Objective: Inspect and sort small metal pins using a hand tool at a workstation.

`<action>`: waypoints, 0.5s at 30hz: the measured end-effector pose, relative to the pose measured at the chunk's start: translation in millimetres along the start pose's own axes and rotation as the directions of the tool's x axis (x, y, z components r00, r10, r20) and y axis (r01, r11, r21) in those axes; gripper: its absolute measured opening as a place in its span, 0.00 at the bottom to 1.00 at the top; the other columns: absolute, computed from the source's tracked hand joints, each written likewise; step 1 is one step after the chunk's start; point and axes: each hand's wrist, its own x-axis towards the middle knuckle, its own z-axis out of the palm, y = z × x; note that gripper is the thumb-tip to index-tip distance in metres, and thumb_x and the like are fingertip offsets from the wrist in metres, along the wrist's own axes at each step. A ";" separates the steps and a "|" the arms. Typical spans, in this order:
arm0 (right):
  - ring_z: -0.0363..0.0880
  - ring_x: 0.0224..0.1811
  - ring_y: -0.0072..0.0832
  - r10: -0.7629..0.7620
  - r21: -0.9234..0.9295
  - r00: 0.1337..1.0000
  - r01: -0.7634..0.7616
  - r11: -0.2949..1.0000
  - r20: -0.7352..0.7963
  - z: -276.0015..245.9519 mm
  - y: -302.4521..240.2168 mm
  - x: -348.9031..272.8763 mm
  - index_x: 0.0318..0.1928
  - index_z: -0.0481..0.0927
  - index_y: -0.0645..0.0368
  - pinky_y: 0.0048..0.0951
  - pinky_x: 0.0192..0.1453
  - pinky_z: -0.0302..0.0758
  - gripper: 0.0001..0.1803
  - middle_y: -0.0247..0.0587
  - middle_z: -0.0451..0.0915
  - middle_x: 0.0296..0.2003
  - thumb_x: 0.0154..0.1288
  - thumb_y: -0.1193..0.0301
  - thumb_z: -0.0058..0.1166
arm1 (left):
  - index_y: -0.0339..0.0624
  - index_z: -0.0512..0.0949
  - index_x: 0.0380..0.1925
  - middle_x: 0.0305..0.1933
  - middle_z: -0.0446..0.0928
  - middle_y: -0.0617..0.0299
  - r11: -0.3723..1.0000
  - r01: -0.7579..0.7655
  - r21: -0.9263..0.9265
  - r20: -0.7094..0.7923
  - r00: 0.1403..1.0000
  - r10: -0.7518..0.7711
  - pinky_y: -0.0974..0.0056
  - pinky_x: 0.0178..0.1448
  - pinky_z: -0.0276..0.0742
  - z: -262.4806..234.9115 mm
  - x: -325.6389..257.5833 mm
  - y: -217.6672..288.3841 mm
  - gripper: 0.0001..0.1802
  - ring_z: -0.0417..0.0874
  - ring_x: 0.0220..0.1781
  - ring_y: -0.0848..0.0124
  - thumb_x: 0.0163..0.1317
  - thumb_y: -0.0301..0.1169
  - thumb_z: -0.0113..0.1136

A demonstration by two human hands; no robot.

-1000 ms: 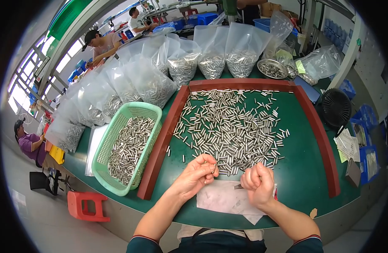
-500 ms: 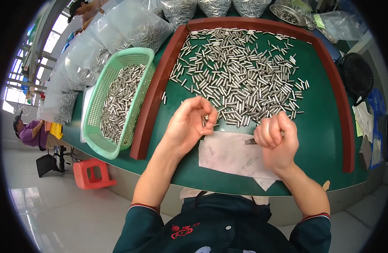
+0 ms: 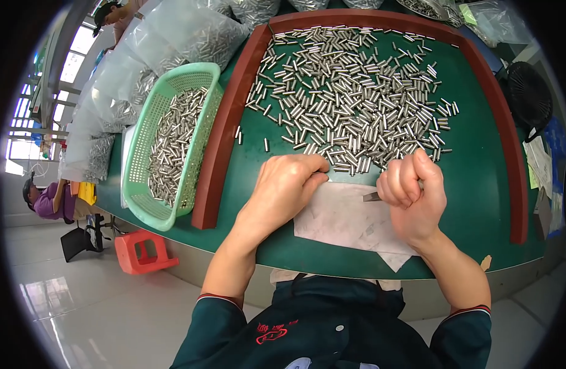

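Small shiny metal pins (image 3: 357, 92) lie in a loose heap on the green tabletop. At the heap's near edge my left hand (image 3: 286, 187) is turned back up, fingers curled and pressed together beside the cloth's upper left corner. Whatever those fingers hold is hidden. My right hand (image 3: 413, 197) is a fist above the right side of a stained pale cloth (image 3: 341, 218). From that fist a tool with a flat, dark metal tip (image 3: 371, 197) sticks out to the left. Its handle is covered by my fingers.
Dark red rails (image 3: 224, 141) border the heap on three sides. Left of them stands a green perforated basket (image 3: 135, 178) of pins, with clear bags (image 3: 114, 92) of pins behind it. A black fan (image 3: 530, 98) is at the right. Two people are at the far left.
My left hand has turned from palm up to back up, its fingertips now at the heap's near edge. My right hand keeps hold of the tool. The whole view has shifted slightly.
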 end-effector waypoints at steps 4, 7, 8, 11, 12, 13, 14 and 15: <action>0.45 0.11 0.17 0.003 0.002 1.000 -0.003 1.000 -0.010 -0.6 -1.1 -0.4 0.09 0.53 0.54 0.22 0.15 0.45 0.25 0.30 0.53 0.07 0.64 0.65 0.32 | 0.37 0.73 0.26 0.17 0.68 0.62 0.921 0.237 -0.308 0.151 0.968 -0.199 0.74 0.20 0.58 -4.5 3.7 6.7 0.04 0.64 0.16 0.78 0.51 0.25 0.57; 0.45 0.11 0.17 -0.001 0.001 1.000 0.001 1.000 -0.004 -2.1 -0.3 -0.6 0.09 0.53 0.54 0.22 0.15 0.45 0.25 0.29 0.53 0.07 0.64 0.65 0.32 | 0.39 0.70 0.28 0.23 0.71 0.64 0.515 0.423 -0.746 0.298 0.903 -0.309 0.78 0.23 0.57 -2.8 4.8 3.2 0.05 0.64 0.19 0.83 0.57 0.28 0.53; 0.45 0.11 0.17 -0.003 -0.001 1.000 0.003 1.000 0.001 -2.6 0.1 -0.4 0.09 0.53 0.54 0.21 0.15 0.45 0.24 0.29 0.53 0.07 0.64 0.65 0.32 | 0.39 0.70 0.28 0.23 0.71 0.62 0.302 0.460 -0.835 0.380 0.879 -0.289 0.78 0.23 0.56 -2.2 5.6 1.7 0.05 0.62 0.18 0.83 0.58 0.28 0.52; 0.45 0.11 0.17 0.000 0.005 1.000 0.000 1.000 0.008 -1.0 -0.3 -0.9 0.10 0.54 0.54 0.21 0.15 0.45 0.24 0.29 0.53 0.07 0.64 0.65 0.33 | 0.39 0.70 0.30 0.26 0.72 0.59 0.042 0.483 -0.874 0.460 0.853 -0.245 0.78 0.23 0.56 0.5 4.3 -3.5 0.05 0.61 0.18 0.83 0.58 0.29 0.52; 0.45 0.11 0.17 -0.005 0.006 1.000 0.005 1.000 0.006 -1.5 -0.2 -0.9 0.10 0.54 0.54 0.21 0.15 0.45 0.24 0.29 0.53 0.07 0.64 0.65 0.33 | 0.39 0.71 0.32 0.27 0.71 0.60 -0.017 0.487 -0.873 0.470 0.831 -0.298 0.78 0.23 0.57 1.6 5.9 -2.7 0.06 0.62 0.19 0.83 0.58 0.29 0.52; 0.46 0.11 0.17 -0.006 0.004 1.000 0.006 1.000 0.010 -1.9 0.0 -0.9 0.10 0.54 0.54 0.21 0.15 0.45 0.24 0.29 0.53 0.07 0.64 0.65 0.33 | 0.38 0.71 0.34 0.28 0.71 0.61 -0.075 0.487 -0.870 0.480 0.805 -0.348 0.78 0.24 0.57 2.3 7.0 -2.3 0.07 0.62 0.21 0.83 0.58 0.29 0.52; 0.46 0.11 0.16 -0.006 0.002 1.000 0.006 1.000 0.013 -2.3 0.0 -0.9 0.10 0.54 0.54 0.21 0.15 0.45 0.24 0.29 0.53 0.07 0.64 0.65 0.33 | 0.38 0.71 0.34 0.28 0.71 0.61 -0.072 0.488 -0.870 0.481 0.806 -0.345 0.78 0.24 0.57 2.5 7.2 -2.6 0.07 0.62 0.21 0.83 0.58 0.29 0.52; 0.46 0.11 0.16 -0.011 0.004 1.000 0.011 1.000 0.015 -2.1 0.0 -0.8 0.10 0.54 0.54 0.21 0.15 0.45 0.24 0.29 0.53 0.07 0.64 0.65 0.33 | 0.37 0.71 0.35 0.28 0.70 0.62 -0.070 0.476 -0.876 0.469 0.811 -0.349 0.78 0.24 0.58 1.9 6.8 -3.2 0.08 0.63 0.22 0.83 0.58 0.29 0.51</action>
